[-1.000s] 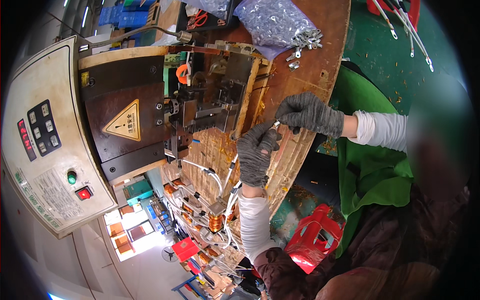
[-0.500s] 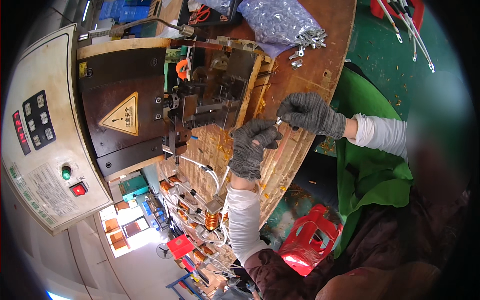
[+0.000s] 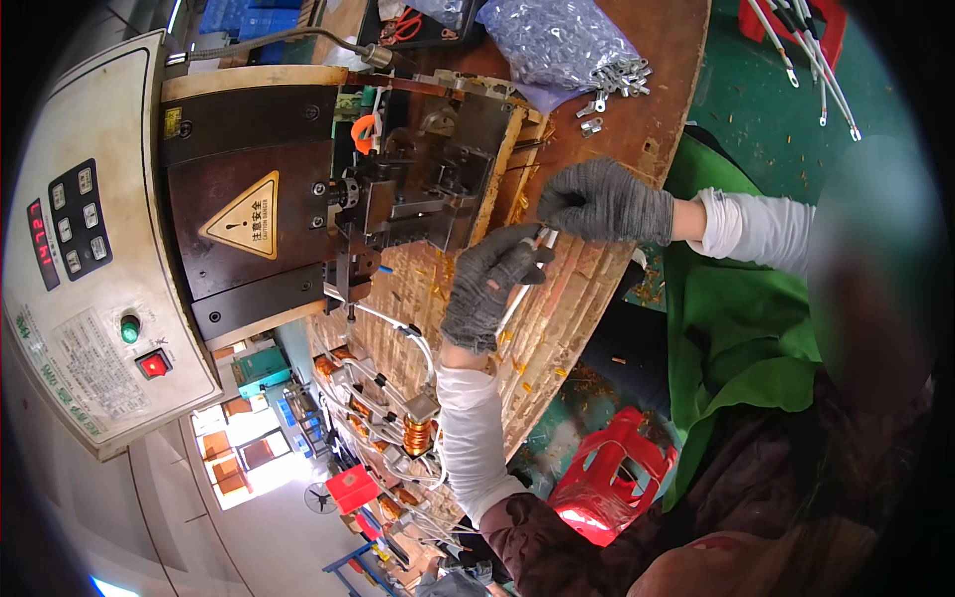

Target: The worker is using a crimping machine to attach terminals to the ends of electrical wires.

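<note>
**Passage around the hands**

Standing close on the left: press machine (image 3: 398, 199), blocking that side. Lying open between machine and table (image 3: 637, 129) edge: a bare wooden strip. Crowding the far end: bag of metal terminals (image 3: 557, 40). Hanging below: coils and wires (image 3: 398, 418).

The person is wearing a dark grey knitted glove on the left hand (image 3: 489, 286), its ribbed cuff ending toward six o'clock where a white stretch sleeve is covering the forearm. That sleeve is running down to a brownish patterned upper sleeve at about five o'clock. The right hand (image 3: 605, 202) is wearing a matching grey knitted glove, with a white sleeve bunching at three o'clock. A green apron is hanging over the lap.
</note>
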`<state>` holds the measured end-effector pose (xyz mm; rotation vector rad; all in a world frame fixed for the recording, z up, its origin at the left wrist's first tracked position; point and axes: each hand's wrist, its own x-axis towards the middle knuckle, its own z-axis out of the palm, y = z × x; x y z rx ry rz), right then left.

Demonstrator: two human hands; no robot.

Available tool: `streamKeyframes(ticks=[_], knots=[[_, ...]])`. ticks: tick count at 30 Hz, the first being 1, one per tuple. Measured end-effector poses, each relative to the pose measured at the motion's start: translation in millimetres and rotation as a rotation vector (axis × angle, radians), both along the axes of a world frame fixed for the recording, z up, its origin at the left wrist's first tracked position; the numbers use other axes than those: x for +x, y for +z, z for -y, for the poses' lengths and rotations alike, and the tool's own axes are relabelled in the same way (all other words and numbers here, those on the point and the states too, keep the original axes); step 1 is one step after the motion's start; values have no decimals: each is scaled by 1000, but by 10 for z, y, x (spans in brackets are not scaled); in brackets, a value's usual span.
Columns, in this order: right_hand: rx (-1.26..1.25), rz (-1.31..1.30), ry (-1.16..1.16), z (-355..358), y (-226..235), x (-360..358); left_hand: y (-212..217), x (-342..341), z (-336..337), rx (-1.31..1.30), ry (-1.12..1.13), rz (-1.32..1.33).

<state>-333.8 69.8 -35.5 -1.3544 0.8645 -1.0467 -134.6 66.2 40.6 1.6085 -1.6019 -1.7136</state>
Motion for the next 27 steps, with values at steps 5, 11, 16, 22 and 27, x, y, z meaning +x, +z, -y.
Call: streamKeyframes(ticks=[5,11,16,22,27], knots=[[134,184,121,266,21,79,-68,322,-131,-412,-126,145],[252,243,179,485,23,159,-136,508,-302,-472,93,176],[240,236,229,694,85,259,-283,728,-204,-746,120,252],[329,196,323,949,97,361,-289,777,64,-946,8,371],[218,198,407,1205,118,551,-229,905,115,-858,87,356]])
